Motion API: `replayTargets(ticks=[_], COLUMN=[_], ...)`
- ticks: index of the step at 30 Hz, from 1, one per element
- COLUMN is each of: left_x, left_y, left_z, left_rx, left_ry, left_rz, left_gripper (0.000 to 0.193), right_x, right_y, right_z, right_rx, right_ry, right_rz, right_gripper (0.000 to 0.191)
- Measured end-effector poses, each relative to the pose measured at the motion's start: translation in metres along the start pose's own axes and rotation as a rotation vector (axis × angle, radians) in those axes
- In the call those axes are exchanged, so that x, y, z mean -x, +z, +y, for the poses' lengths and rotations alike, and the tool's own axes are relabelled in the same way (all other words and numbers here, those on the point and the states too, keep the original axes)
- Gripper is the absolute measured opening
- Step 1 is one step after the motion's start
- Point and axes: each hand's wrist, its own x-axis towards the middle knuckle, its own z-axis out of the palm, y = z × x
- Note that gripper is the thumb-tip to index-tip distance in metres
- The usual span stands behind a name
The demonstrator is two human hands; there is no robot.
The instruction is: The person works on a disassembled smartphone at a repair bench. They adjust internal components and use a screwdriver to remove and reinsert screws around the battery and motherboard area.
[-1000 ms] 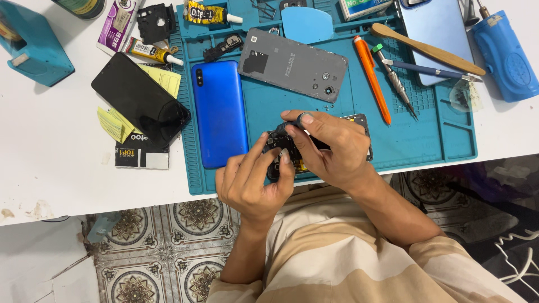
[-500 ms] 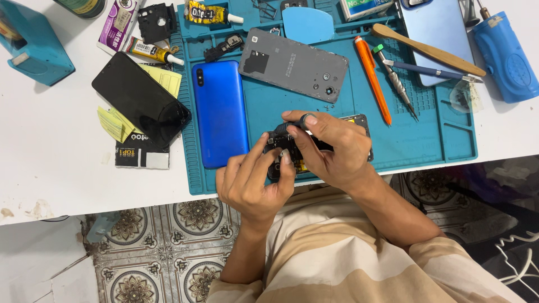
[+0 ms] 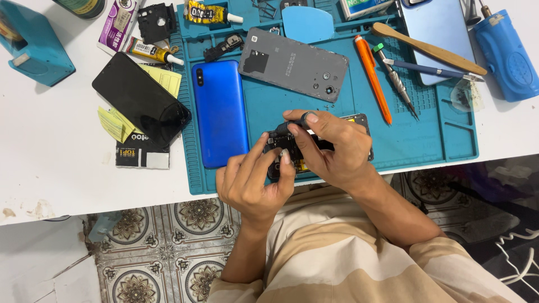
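Observation:
An opened phone body point(image 3: 359, 120) with dark inner parts showing lies near the front edge of the teal work mat point(image 3: 443, 140), mostly hidden under my hands. My left hand point(image 3: 250, 182) steadies its left end, fingers touching the exposed parts. My right hand point(image 3: 331, 148) lies over the phone and pinches a small dark tool point(image 3: 292, 125), its tip down on the phone. A blue phone back cover point(image 3: 220, 112) lies just left of my hands. A grey back cover point(image 3: 293, 63) lies beyond them.
An orange pen-like tool point(image 3: 372, 76), a screwdriver point(image 3: 396, 78), a wooden stick point(image 3: 426, 47) and a light blue phone point(image 3: 441, 28) lie at the right. A black screen panel point(image 3: 139, 98), glue tubes point(image 3: 151, 51) and a teal box point(image 3: 28, 45) sit left. Patterned floor tiles point(image 3: 168, 235) lie below the table edge.
None of note: both hands stay on the opened phone, with only slight finger shifts.

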Motion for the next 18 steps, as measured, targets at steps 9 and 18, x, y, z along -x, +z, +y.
replayTargets(ticks=[9,18], left_x=[0.0009,-0.0011], left_y=[0.0007,-0.0007], left_z=[-0.0013,-0.0006], left_rx=[0.0,-0.013], left_ry=[-0.002,0.003], left_rz=[0.001,-0.004], left_gripper=[0.016,0.016], right_x=[0.0011,-0.002], right_y=[0.0003,-0.0001], right_z=[0.0006,-0.0014], right_rx=[-0.01,0.023], right_ry=[0.008,-0.013], right_rz=[-0.005,-0.045], right_gripper=[0.045,0.063])
